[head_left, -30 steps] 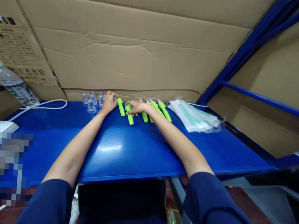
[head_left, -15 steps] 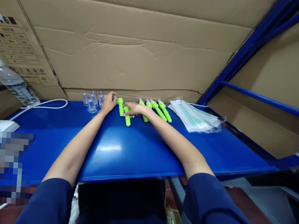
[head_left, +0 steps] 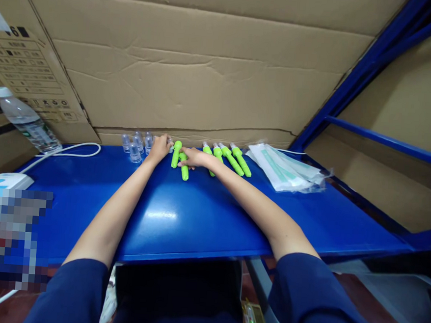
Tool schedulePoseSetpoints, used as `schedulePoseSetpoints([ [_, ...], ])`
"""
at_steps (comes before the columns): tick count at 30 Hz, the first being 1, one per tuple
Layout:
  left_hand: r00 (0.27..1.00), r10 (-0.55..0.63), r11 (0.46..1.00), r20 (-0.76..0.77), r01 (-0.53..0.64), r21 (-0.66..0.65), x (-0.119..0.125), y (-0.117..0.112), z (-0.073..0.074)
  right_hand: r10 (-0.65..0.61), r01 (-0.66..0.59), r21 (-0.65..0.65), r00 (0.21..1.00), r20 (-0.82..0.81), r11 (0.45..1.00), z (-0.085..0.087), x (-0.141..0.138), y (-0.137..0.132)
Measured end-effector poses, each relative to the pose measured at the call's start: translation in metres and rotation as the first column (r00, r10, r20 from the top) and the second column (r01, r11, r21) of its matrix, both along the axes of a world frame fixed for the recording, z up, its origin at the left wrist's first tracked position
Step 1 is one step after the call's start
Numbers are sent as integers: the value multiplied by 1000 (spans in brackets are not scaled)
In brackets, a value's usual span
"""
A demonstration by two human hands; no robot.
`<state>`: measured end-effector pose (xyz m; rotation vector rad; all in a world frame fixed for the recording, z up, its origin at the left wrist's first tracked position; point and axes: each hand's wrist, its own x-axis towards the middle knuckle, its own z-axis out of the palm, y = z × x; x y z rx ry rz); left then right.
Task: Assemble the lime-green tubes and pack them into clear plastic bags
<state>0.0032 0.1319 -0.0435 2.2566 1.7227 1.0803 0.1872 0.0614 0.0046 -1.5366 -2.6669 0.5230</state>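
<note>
My left hand (head_left: 161,148) is at the back of the blue table, its fingers closed on a clear plastic cap (head_left: 170,141), partly hidden by them. Just right of it lies a lime-green flashlight-shaped stick (head_left: 176,155). Fingers of my right hand (head_left: 193,158) are closed around the upper part of a second lime-green flashlight-shaped stick (head_left: 184,172), whose lower end points toward me. Several clear plastic caps (head_left: 135,152) stand upright left of my left hand. Beyond my right hand lie several more lime-green sticks with clear tips (head_left: 241,160), one partly covered by that hand.
Flat clear packets with pale green strips (head_left: 286,170) lie on the right of the blue table (head_left: 196,219). At left are a water bottle (head_left: 29,124), a white cable (head_left: 79,154) and a white box (head_left: 9,181). A cardboard wall (head_left: 191,91) closes off the back.
The green stick between my hands has turned slightly, its upper end moving right. My hands stay almost in place, and the whole view has shifted a little.
</note>
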Motion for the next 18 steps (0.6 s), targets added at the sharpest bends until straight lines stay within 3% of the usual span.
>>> schedulePoseSetpoints([
  [11,999,-19,1000,-43,20,8,-4,-3,4,0,0,-39,1000,-12,999,-1,5,-3],
  [18,997,-30,1000,-67,30,-3,-6,-8,5,8,-8,-47,1000,10,999,1,15,-22],
])
